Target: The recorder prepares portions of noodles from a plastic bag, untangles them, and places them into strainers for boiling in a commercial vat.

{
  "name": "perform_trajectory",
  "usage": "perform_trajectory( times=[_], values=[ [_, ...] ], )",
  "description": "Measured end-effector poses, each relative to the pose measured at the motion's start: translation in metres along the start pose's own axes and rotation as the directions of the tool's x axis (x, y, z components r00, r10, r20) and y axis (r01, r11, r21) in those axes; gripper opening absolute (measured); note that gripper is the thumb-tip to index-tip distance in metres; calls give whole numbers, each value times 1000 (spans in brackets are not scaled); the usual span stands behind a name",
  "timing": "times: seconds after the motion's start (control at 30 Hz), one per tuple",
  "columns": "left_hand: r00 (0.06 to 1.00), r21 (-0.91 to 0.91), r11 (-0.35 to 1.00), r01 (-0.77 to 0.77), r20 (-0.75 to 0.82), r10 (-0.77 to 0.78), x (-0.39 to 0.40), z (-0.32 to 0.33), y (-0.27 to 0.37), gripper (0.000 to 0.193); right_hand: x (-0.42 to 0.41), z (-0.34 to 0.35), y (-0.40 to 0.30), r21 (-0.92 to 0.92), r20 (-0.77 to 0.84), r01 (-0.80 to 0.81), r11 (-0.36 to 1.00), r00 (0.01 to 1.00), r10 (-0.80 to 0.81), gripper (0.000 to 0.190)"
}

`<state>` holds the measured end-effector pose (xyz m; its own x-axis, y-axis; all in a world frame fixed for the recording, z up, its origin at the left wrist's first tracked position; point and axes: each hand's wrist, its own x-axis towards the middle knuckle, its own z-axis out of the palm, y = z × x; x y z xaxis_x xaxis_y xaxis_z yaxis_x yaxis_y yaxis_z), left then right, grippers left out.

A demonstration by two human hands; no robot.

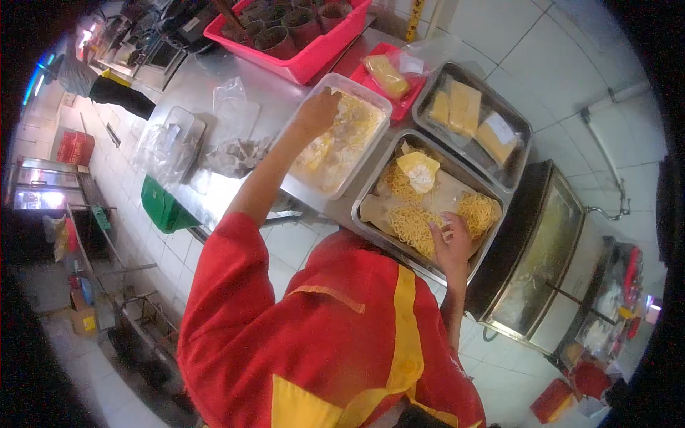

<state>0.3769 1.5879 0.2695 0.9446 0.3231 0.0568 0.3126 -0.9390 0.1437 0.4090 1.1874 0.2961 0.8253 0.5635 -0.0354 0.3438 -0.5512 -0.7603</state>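
Observation:
My left hand reaches into a white plastic tray that holds loose yellow noodle dough pieces dusted with white flour. Its fingertips are down at the tray's far left side, and what they touch is hidden. Over a steel tray lined with brown paper, my right hand has its thumb and fingers apart. It hovers at or just touches a nest of thin yellow noodles; another noodle nest lies to its right. A floured yellow dough sheet rests on noodles at the tray's far end.
Behind stands a second steel tray with bagged yellow blocks. A pink basket holds several dark cups. Beside it is a small red tray. Plastic bags lie left; a glass-topped appliance stands right. Another person's arm shows far left.

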Motion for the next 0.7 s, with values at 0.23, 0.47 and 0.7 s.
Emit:
perform_trajectory(
  times=[0.23, 0.47, 0.7],
  values=[
    [922, -130, 946, -296, -298, 247, -10, -7, -19, 29, -10, -5, 13, -7, -72, -24, 1000, 997, 23, 31],
    [990, -309, 941, -138, -56, 127, -22, -45, -5, 42, -12, -6, 10, -2, -70, -51, 999, 996, 51, 31],
    [977, -211, 957, -198, 35, 210, -16, -71, -15, 18, -10, -6, 8, 0, -38, -34, 999, 999, 34, 34]
  ],
)
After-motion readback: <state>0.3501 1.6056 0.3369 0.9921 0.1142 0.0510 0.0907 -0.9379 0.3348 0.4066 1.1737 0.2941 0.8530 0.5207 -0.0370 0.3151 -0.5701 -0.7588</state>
